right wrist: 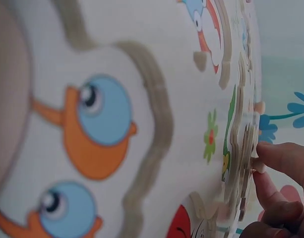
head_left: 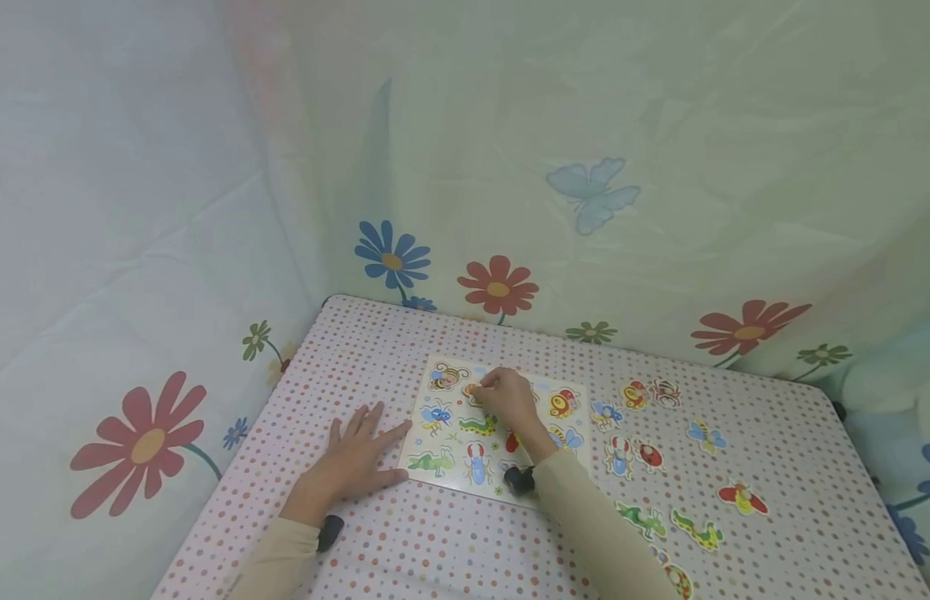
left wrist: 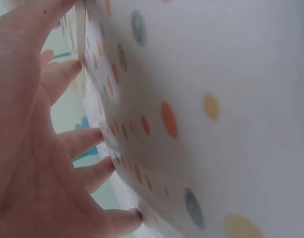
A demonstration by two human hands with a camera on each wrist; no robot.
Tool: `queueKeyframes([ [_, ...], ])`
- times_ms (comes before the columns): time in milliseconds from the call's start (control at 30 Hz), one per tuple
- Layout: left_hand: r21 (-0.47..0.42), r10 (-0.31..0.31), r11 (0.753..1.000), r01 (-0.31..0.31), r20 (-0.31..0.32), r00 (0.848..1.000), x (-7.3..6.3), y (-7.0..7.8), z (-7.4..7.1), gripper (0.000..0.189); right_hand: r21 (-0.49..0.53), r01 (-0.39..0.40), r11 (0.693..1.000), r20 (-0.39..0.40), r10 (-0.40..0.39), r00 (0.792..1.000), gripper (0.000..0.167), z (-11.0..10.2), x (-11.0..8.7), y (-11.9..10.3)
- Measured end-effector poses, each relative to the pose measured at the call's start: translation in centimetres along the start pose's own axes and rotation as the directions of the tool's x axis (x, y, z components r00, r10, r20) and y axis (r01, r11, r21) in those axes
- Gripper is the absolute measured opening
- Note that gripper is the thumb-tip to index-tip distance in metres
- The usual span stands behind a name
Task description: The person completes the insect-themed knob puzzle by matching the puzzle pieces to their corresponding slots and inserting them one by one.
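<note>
A white wooden peg puzzle board (head_left: 459,478) with colourful insect pictures lies on the dotted table. My left hand (head_left: 352,462) rests flat at its left side with the fingers spread; in the left wrist view the thumb and index finger (left wrist: 65,79) reach the board's edge. My right hand (head_left: 513,404) is over the upper middle of the board. Its thumb and index finger pinch the small wooden knob (right wrist: 259,165) of an orange puzzle piece (head_left: 471,390), largely hidden by the hand. A bee piece (head_left: 446,377) and a caterpillar picture (head_left: 477,426) are near it.
Several loose insect pieces lie right of the board, among them a red beetle (head_left: 649,456), a blue-winged bee (head_left: 707,436), a red-winged insect (head_left: 742,498) and a green caterpillar (head_left: 697,530). A flower-printed curtain (head_left: 465,167) stands behind the dotted table (head_left: 367,533).
</note>
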State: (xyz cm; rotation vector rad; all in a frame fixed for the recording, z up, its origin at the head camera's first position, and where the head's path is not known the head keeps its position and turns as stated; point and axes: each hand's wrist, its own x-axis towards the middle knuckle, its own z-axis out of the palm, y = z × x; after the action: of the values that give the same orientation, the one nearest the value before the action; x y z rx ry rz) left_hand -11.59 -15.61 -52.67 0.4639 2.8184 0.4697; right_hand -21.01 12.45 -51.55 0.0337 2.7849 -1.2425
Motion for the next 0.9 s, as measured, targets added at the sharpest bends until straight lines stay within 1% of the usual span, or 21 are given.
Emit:
queueKeyframes([
  [200, 0.002, 0.001, 1.000, -0.001, 0.003, 1.000, 0.0, 0.2, -0.1, 0.078, -0.041, -0.001, 0.999, 0.004, 0.001, 1.000, 0.024, 0.2, 0.1, 0.1],
  [400, -0.005, 0.003, 1.000, -0.003, -0.002, 1.000, -0.1, 0.2, -0.1, 0.078, -0.060, 0.023, 0.998, -0.003, -0.024, 1.000, 0.025, 0.4, 0.0, 0.2],
  [633, 0.007, 0.006, 1.000, -0.006, -0.005, 1.000, -0.1, 0.1, 0.0, 0.078, -0.063, 0.017, 0.998, 0.008, -0.017, 1.000, 0.025, 0.4, 0.0, 0.1],
  [767, 0.003, 0.008, 1.000, -0.008, -0.003, 1.000, -0.1, 0.1, -0.1, 0.078, -0.061, 0.013, 0.998, 0.014, -0.013, 1.000, 0.025, 0.1, 0.0, -0.1],
  [833, 0.000, 0.011, 1.000, -0.011, -0.005, 1.000, -0.2, 0.1, -0.1, 0.078, -0.045, 0.025, 0.999, 0.010, -0.024, 1.000, 0.024, -0.3, -0.1, -0.4],
  [900, -0.001, 0.014, 1.000, -0.014, -0.006, 1.000, -0.2, 0.2, -0.2, 0.077, -0.029, 0.052, 0.998, -0.002, -0.052, 0.999, 0.023, -0.8, -0.3, -0.7],
])
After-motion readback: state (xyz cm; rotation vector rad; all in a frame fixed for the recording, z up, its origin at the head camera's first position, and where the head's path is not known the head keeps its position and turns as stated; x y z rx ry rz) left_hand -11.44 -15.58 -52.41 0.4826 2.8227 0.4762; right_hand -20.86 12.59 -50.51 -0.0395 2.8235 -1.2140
